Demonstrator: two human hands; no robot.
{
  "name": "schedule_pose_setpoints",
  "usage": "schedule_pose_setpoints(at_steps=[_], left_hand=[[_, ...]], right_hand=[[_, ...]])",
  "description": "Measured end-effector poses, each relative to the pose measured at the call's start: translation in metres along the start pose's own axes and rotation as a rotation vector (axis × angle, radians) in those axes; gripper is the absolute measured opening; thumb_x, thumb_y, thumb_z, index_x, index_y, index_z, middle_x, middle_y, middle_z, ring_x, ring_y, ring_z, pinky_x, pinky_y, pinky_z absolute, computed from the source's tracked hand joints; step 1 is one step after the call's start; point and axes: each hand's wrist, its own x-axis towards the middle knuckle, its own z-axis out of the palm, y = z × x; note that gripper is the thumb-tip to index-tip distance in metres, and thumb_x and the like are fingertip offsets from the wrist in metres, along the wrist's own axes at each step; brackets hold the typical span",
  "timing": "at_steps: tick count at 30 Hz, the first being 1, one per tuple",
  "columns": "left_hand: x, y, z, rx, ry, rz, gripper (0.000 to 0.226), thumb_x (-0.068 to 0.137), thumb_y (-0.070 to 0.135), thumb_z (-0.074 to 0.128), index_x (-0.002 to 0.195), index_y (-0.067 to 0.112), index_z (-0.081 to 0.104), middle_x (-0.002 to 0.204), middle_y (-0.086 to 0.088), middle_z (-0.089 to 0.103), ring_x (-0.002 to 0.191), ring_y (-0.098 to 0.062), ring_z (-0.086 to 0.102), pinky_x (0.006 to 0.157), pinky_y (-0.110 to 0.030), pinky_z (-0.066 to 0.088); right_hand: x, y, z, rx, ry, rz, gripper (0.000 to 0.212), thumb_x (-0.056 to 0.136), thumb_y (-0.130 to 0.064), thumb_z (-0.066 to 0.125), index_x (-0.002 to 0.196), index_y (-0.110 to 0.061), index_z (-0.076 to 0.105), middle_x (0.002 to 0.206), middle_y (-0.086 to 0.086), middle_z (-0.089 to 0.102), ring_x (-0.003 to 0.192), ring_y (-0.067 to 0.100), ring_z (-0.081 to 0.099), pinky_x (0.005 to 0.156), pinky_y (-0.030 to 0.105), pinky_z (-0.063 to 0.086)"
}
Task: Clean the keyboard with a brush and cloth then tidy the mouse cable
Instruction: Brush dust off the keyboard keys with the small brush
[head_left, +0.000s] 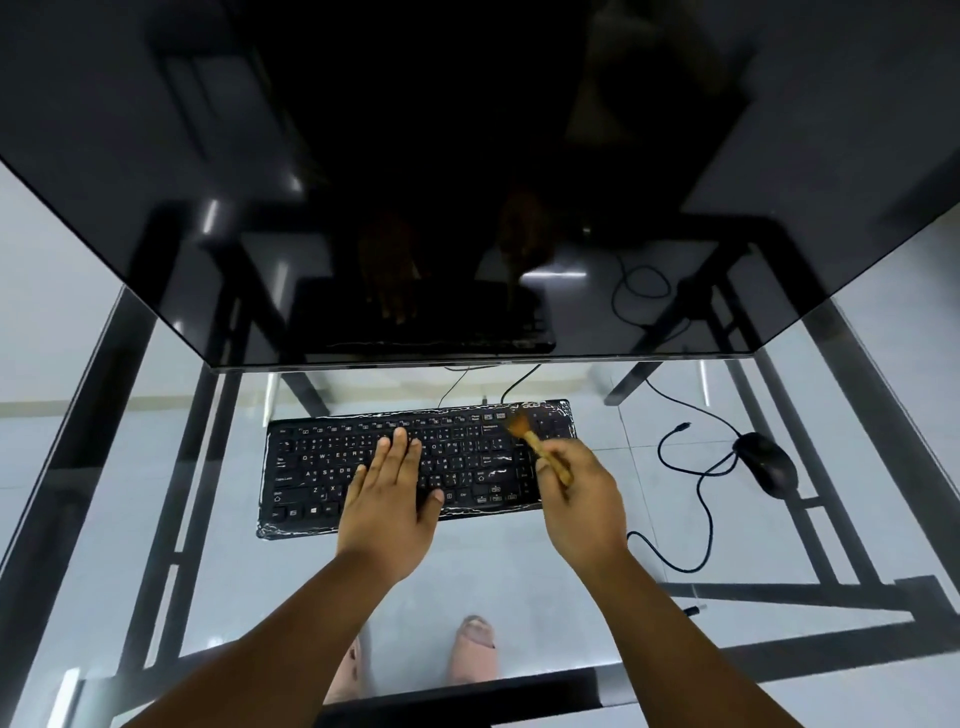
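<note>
One keyboard, one brush, one mouse right of the right hand. Right hand grips the brush, bristles pointing up-left onto the keyboard's far right corner. Left hand flat, fingers straight, pressing mid-keyboard; keyboard's long axis left-right.

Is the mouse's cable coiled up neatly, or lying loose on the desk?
Loose. The mouse cable snakes in open curves across the glass desk from the mouse, its plug end lying free, unconnected.
</note>
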Motion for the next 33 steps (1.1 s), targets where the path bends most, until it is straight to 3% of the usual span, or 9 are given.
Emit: schedule_pose_setpoints(at_steps=[3,7,10,14,17,21,25,30,33], left_hand=[[-0.001,0.0,0.001,0.025,-0.002,-0.006,0.068,0.099,0.049,0.032,0.156,0.021,0.007,0.162,0.005,-0.01,0.149,-0.014,-0.01,0.121,-0.035,-0.001],[-0.001,0.002,0.002,0.039,0.002,-0.013,0.068,0.098,0.051,0.029,0.156,0.021,0.008,0.162,0.005,-0.009,0.149,-0.014,-0.009,0.121,-0.036,-0.001],[-0.001,0.001,0.002,0.038,0.006,-0.015,0.07,0.096,0.054,0.024,0.156,0.021,0.009,0.163,0.005,-0.008,0.149,-0.014,-0.009,0.12,-0.036,-0.001],[-0.003,0.0,0.001,0.024,0.01,-0.012,0.068,0.099,0.049,0.032,0.156,0.021,0.008,0.162,0.006,-0.009,0.149,-0.013,-0.009,0.12,-0.035,-0.002],[-0.004,-0.002,0.0,0.013,0.017,-0.016,0.068,0.099,0.048,0.034,0.156,0.021,0.01,0.163,0.005,-0.007,0.15,-0.014,-0.007,0.12,-0.035,0.0],[-0.007,-0.008,-0.005,0.013,0.023,-0.022,0.067,0.098,0.049,0.034,0.155,0.02,0.013,0.163,0.004,-0.003,0.15,-0.014,-0.005,0.121,-0.036,0.003],[-0.011,-0.02,-0.012,0.02,0.04,-0.036,0.066,0.098,0.049,0.034,0.155,0.021,0.015,0.163,0.005,0.001,0.15,-0.013,-0.001,0.12,-0.036,0.004],[-0.017,-0.053,-0.028,0.022,0.073,-0.051,0.066,0.098,0.048,0.035,0.155,0.02,0.015,0.163,0.005,0.004,0.15,-0.014,-0.001,0.121,-0.037,0.004],[-0.022,-0.077,-0.039,0.008,0.104,-0.09,0.069,0.098,0.048,0.036,0.155,0.019,0.012,0.163,0.004,0.005,0.15,-0.014,-0.001,0.12,-0.035,0.003]], right_hand=[[0.003,0.009,-0.006,-0.006,0.107,0.049,0.012,0.092,-0.023,0.053,0.101,-0.029,0.057,0.086,-0.007,0.064,0.07,0.016,0.058,0.062,0.031,0.047],[-0.001,0.01,-0.008,0.021,-0.01,0.019,0.011,0.092,-0.026,0.054,0.1,-0.032,0.058,0.083,-0.01,0.066,0.069,0.014,0.059,0.058,0.028,0.046],[-0.002,0.012,-0.012,0.043,0.117,0.058,0.011,0.092,-0.025,0.052,0.1,-0.029,0.059,0.08,-0.009,0.064,0.07,0.016,0.059,0.058,0.027,0.043],[-0.01,0.008,-0.009,0.073,-0.029,-0.011,0.01,0.089,-0.022,0.057,0.095,-0.03,0.061,0.066,-0.006,0.059,0.059,0.014,0.053,0.054,0.03,0.044],[-0.009,0.012,-0.011,0.023,0.129,0.073,0.012,0.091,-0.024,0.054,0.101,-0.029,0.058,0.082,-0.01,0.065,0.072,0.015,0.06,0.061,0.03,0.048],[-0.011,0.006,-0.006,0.045,-0.017,-0.002,0.01,0.091,-0.023,0.057,0.097,-0.031,0.06,0.071,-0.011,0.061,0.062,0.013,0.055,0.057,0.031,0.047],[-0.006,-0.002,0.0,0.022,0.196,0.091,0.012,0.092,-0.026,0.055,0.104,-0.028,0.056,0.088,-0.005,0.066,0.075,0.02,0.062,0.067,0.037,0.052],[-0.021,-0.051,0.034,0.269,-0.012,-0.075,0.014,0.087,-0.014,0.068,0.098,-0.02,0.064,0.072,-0.01,0.063,0.061,0.007,0.054,0.057,0.017,0.041],[-0.028,-0.081,0.066,0.359,-0.053,-0.053,0.009,0.087,-0.017,0.068,0.091,-0.021,0.061,0.069,-0.007,0.067,0.055,0.007,0.058,0.052,0.022,0.044]])
